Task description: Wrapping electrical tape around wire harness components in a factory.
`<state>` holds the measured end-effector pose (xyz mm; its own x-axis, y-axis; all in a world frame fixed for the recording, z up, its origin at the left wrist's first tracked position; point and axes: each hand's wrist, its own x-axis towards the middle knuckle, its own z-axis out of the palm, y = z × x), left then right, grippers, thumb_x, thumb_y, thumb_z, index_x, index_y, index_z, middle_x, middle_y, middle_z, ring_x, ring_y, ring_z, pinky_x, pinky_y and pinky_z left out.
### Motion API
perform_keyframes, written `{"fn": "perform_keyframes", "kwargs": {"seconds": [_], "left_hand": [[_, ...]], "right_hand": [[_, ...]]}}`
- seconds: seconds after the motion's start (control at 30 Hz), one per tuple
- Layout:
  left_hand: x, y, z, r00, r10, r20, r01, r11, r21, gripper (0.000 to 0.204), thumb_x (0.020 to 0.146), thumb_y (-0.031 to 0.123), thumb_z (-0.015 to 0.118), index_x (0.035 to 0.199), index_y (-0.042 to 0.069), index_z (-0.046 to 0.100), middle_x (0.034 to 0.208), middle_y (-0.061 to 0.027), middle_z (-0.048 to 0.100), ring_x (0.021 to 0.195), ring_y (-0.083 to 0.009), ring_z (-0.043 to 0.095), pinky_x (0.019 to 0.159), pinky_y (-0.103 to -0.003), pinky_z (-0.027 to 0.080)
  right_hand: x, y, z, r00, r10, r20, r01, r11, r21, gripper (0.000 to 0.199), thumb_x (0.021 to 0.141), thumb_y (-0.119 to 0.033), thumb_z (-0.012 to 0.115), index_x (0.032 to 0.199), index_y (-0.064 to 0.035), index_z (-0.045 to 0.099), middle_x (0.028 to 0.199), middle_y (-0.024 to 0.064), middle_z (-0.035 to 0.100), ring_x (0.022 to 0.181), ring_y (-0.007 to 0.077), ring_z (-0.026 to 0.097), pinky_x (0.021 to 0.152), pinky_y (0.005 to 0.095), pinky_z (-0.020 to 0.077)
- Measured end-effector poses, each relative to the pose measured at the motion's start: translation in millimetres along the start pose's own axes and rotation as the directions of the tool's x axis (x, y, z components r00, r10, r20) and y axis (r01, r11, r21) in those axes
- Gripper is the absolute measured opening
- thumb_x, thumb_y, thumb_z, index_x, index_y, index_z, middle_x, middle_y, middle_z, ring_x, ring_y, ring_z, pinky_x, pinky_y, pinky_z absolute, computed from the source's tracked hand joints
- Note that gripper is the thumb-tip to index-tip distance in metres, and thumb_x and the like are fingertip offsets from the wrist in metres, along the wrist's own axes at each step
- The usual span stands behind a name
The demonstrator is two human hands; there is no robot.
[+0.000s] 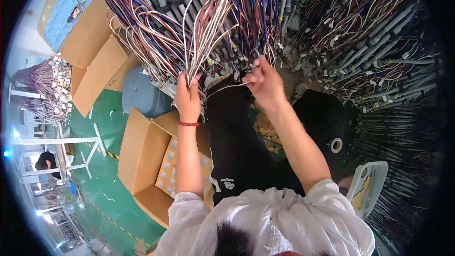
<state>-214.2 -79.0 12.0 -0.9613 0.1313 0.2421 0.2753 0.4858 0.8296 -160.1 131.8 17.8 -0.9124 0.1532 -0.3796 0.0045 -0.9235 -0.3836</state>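
A loose bundle of white and brown wires (pixel 208 33) fans up from my left hand (pixel 188 98), whose fingers are closed around its lower part. To its right, my right hand (pixel 266 84) is raised with the fingers pinched together. One thin pale wire (pixel 228 86) stretches from beside my left hand to these fingers, above my dark trousers. Behind both hands hangs a dense mass of blue, red and white wires (pixel 142 33) with small white tags on their ends. Exactly how the fingertips of my right hand grip is too small to make out.
An open cardboard box (pixel 137 161) with a divided insert stands by my left arm, near a blue-grey stool (pixel 142 92). Another box (pixel 97 61) lies farther left. Grey cable bundles (pixel 379 42) crowd the right. A tape roll (pixel 336 145) and clear plastic bin (pixel 372 180) are by my right arm.
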Motion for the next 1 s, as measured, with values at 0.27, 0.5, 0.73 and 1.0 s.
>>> {"fn": "perform_keyframes", "kwargs": {"seconds": [0.27, 0.5, 0.73, 1.0], "left_hand": [[-90, 47, 39, 0.918, 0.200, 0.343, -0.175, 0.979, -0.103, 0.028, 0.089, 0.014, 0.056, 0.114, 0.001, 0.055, 0.103, -0.0192, 0.062, 0.094, -0.0347, 0.061, 0.080, -0.037, 0.049], [-150, -12, -61, 0.980, 0.023, 0.196, -0.077, 0.959, 0.273, 0.016, 0.092, 0.017, 0.054, 0.092, 0.002, 0.060, 0.080, -0.0156, 0.064, 0.076, -0.0325, 0.062, 0.068, -0.038, 0.048], [-228, -61, -90, 0.791, -0.439, 0.427, 0.509, 0.858, -0.061, 0.032, 0.097, 0.031, 0.047, 0.088, 0.002, 0.059, 0.080, 0.0000, 0.058, 0.077, -0.0092, 0.053, 0.074, -0.026, 0.044], [-196, 38, 0, 0.789, -0.350, 0.505, 0.610, 0.547, -0.574, 0.023, 0.096, 0.022, 0.048, 0.086, 0.003, 0.058, 0.073, 0.0031, 0.052, 0.063, -0.0041, 0.044, 0.057, -0.020, 0.038]], "right_hand": [[-37, -11, 2, 0.933, 0.201, 0.298, -0.250, 0.958, 0.137, 0.026, 0.099, -0.028, 0.042, 0.106, -0.0055, 0.055, 0.062, -0.0046, 0.037, 0.051, 0.0075, 0.028, 0.050, 0.0233, 0.0285], [-19, -61, -8, 0.989, 0.005, 0.145, -0.022, 0.993, 0.113, 0.033, 0.101, -0.028, 0.036, 0.097, -0.0024, 0.058, 0.057, -0.0067, 0.031, 0.048, 0.0055, 0.022, 0.044, 0.0207, 0.0201], [-19, -34, -6, 0.972, -0.113, 0.208, 0.103, 0.993, 0.056, 0.038, 0.099, -0.036, 0.040, 0.120, -0.0070, 0.054, 0.082, 0.0010, 0.053, 0.080, 0.0132, 0.052, 0.076, 0.0298, 0.0433], [-133, 64, -50, 0.932, 0.332, 0.143, -0.085, 0.585, -0.806, 0.032, 0.093, -0.013, 0.051, 0.122, 0.0020, 0.054, 0.122, 0.0106, 0.056, 0.108, 0.0201, 0.054, 0.092, 0.0322, 0.0403]]}}
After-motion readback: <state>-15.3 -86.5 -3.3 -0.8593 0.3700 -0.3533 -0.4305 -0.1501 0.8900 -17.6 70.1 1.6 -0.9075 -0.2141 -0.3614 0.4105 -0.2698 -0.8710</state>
